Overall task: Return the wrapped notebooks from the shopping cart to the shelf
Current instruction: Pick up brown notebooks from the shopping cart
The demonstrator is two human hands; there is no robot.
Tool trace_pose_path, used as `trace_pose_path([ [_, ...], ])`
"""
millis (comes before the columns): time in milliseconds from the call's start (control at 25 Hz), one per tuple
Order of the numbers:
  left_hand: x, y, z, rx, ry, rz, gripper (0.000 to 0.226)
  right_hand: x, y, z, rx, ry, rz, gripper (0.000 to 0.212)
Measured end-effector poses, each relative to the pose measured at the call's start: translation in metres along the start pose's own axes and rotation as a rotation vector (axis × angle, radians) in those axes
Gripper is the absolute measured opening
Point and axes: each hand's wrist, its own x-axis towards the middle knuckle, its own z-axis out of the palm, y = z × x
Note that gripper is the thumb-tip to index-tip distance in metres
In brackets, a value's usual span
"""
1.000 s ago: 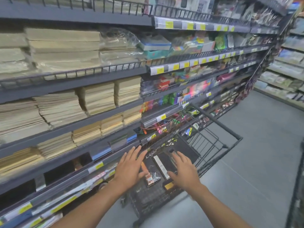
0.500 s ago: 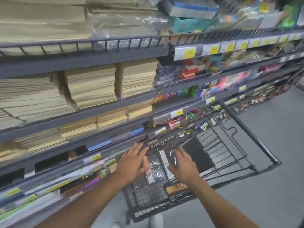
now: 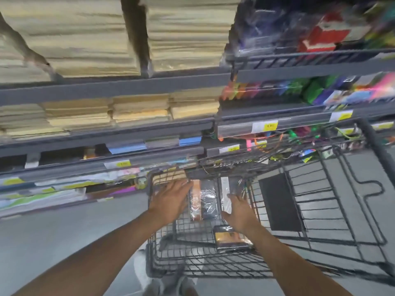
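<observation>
Wire cart (image 3: 192, 263), wrapped notebooks (image 3: 206, 202) inside

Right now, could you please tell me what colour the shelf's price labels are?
The price labels are yellow on white; head view.

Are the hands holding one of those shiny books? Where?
Nothing is held: the left hand and right hand are open, by the wrapped notebooks in the shopping cart.

Tan paper stacks (image 3: 85, 39) upper left, blurred. Red-and-white box (image 3: 327, 37) top right, with bright coloured packets (image 3: 316, 90) below it. Yellow price tag (image 3: 270, 126) mid-right. Grey floor (image 3: 64, 242) lower left.
</observation>
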Motion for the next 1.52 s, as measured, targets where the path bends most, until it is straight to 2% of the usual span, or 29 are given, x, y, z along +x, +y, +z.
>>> trace_pose_path([
  [120, 0.023, -0.012, 0.035, -0.102, 0.0, -0.068, 0.078, 0.03, 0.017, 0.022, 0.039, -0.054, 0.053, 0.069],
  [280, 0.051, -0.02, 0.08, -0.284, -0.075, -0.188, 0.073, 0.067, 0.037, 0.056, 0.09, -0.127, 0.134, 0.058],
  [560, 0.095, -0.027, 0.146, -0.448, -0.161, -0.376, 0.063, 0.132, 0.051, 0.104, 0.183, -0.131, 0.222, 0.04],
  [640, 0.106, -0.025, 0.158, -0.534, -0.195, -0.44, 0.054, 0.144, 0.053, 0.114, 0.234, -0.12, 0.248, 0.039],
  [720, 0.115, -0.027, 0.167, -0.664, -0.203, -0.525, 0.046, 0.153, 0.056, 0.121, 0.286, -0.127, 0.232, 0.037],
  [840, 0.122, -0.029, 0.171, -0.932, -0.188, -0.705, 0.057, 0.16, 0.06, 0.124, 0.4, -0.128, 0.23, 0.034],
  [920, 0.122, -0.027, 0.168, -1.063, -0.159, -0.763, 0.053, 0.159, 0.063, 0.122, 0.579, -0.079, 0.299, 0.032],
  [1040, 0.121, -0.021, 0.155, -1.175, -0.101, -0.778, 0.049, 0.155, 0.062, 0.119, 0.858, -0.044, 0.425, 0.026],
  [1160, 0.116, -0.01, 0.141, -1.186, -0.11, -0.771, 0.077, 0.144, 0.057, 0.11, 1.02, -0.098, 0.47, 0.023],
  [1240, 0.109, -0.008, 0.134, -1.134, -0.104, -0.703, 0.087, 0.139, 0.056, 0.107, 1.054, -0.119, 0.46, 0.022],
  [1320, 0.099, -0.011, 0.124, -1.112, -0.071, -0.631, 0.072, 0.135, 0.053, 0.101, 1.08, -0.139, 0.433, 0.019],
  [1400, 0.084, -0.018, 0.11, -1.068, -0.019, -0.574, 0.04, 0.131, 0.05, 0.094, 1.035, -0.151, 0.396, 0.017],
  [1520, 0.062, -0.032, 0.099, -0.93, 0.039, -0.534, 0.03, 0.127, 0.043, 0.089, 0.943, -0.116, 0.336, 0.02],
])
